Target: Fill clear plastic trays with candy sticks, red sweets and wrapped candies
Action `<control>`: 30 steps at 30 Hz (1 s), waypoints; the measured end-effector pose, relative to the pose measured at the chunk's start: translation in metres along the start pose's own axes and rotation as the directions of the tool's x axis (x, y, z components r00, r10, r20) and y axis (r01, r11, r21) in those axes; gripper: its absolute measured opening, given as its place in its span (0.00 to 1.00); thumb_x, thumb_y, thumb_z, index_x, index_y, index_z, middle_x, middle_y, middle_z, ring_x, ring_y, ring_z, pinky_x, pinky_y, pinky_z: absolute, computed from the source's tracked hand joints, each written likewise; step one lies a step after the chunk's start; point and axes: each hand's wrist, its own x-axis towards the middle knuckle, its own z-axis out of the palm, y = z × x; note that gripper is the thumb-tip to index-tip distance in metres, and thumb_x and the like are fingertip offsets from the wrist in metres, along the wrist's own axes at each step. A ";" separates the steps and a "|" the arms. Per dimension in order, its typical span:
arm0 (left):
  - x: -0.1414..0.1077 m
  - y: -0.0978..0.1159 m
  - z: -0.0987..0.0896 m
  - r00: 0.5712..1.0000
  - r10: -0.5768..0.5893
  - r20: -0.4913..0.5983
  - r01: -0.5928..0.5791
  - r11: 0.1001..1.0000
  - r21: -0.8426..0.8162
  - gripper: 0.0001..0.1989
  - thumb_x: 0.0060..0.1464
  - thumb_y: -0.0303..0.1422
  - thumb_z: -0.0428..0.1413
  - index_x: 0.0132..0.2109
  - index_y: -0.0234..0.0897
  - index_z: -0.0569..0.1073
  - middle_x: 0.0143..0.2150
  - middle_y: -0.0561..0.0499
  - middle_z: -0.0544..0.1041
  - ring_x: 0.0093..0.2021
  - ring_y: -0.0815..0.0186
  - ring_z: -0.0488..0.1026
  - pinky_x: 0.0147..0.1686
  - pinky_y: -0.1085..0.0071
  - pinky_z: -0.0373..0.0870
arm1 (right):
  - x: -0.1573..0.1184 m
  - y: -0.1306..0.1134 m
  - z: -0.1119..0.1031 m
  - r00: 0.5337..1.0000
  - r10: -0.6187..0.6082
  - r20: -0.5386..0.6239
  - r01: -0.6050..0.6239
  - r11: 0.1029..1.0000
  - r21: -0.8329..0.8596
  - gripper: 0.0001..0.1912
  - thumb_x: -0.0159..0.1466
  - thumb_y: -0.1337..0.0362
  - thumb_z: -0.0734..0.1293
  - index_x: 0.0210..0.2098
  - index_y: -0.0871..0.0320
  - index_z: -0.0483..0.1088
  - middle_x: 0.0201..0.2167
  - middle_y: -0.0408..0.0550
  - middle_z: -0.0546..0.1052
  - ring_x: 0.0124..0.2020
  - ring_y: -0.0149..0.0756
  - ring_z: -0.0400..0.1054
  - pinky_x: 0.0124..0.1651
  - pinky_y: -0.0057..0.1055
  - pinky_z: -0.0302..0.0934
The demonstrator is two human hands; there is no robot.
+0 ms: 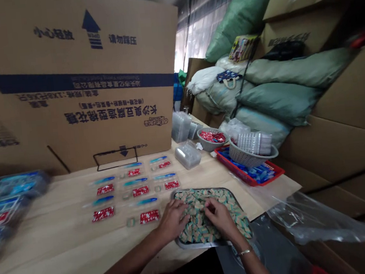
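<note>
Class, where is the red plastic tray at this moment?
In the head view, the red plastic tray sits on the right of the table, under a grey basket, beyond the metal tray.

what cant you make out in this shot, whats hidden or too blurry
All in the head view:
What the left hand and right hand hold, if anything: their fingers sink among the pale green-and-tan pieces in the rectangular metal tray.
What those pieces are: too small to tell.
The blue-and-clear plastic packs: blurred, cut off by the left edge.
The red plastic tray's contents: partly hidden by the grey perforated basket.
</note>
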 end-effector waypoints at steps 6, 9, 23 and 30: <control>0.042 -0.002 0.040 0.953 -0.291 0.084 0.256 0.626 -0.737 0.11 0.43 0.33 0.58 0.36 0.35 0.75 0.29 0.51 0.77 0.29 0.65 0.72 0.33 0.68 0.70 | 0.000 -0.012 -0.002 1.000 0.020 -0.003 -0.019 0.982 0.189 0.06 0.59 0.62 0.61 0.32 0.57 0.67 0.24 0.41 0.69 0.26 0.31 0.64 0.29 0.26 0.58; 0.045 -0.007 0.046 0.944 -0.308 0.117 0.286 0.589 -0.756 0.10 0.41 0.35 0.59 0.32 0.34 0.74 0.24 0.52 0.75 0.23 0.68 0.70 0.26 0.71 0.68 | -0.003 -0.016 -0.001 0.999 -0.025 0.030 0.022 0.993 0.114 0.09 0.61 0.62 0.60 0.37 0.57 0.69 0.28 0.43 0.71 0.28 0.32 0.64 0.31 0.26 0.58; 0.027 -0.009 0.018 0.914 -0.401 -0.062 0.327 0.818 -0.474 0.06 0.45 0.25 0.52 0.28 0.38 0.73 0.27 0.52 0.73 0.33 0.62 0.71 0.40 0.66 0.65 | -0.005 -0.021 0.003 0.997 -0.033 0.063 0.034 0.999 -0.014 0.07 0.63 0.64 0.57 0.31 0.55 0.64 0.27 0.43 0.70 0.29 0.33 0.65 0.33 0.27 0.59; 0.026 -0.008 0.019 0.892 -0.412 0.186 0.418 0.596 -0.686 0.11 0.42 0.40 0.60 0.28 0.36 0.71 0.23 0.53 0.73 0.25 0.65 0.73 0.28 0.69 0.69 | 0.005 -0.020 -0.005 0.998 -0.057 0.000 0.056 0.985 -0.166 0.10 0.61 0.65 0.60 0.33 0.55 0.73 0.37 0.52 0.74 0.42 0.43 0.65 0.47 0.40 0.59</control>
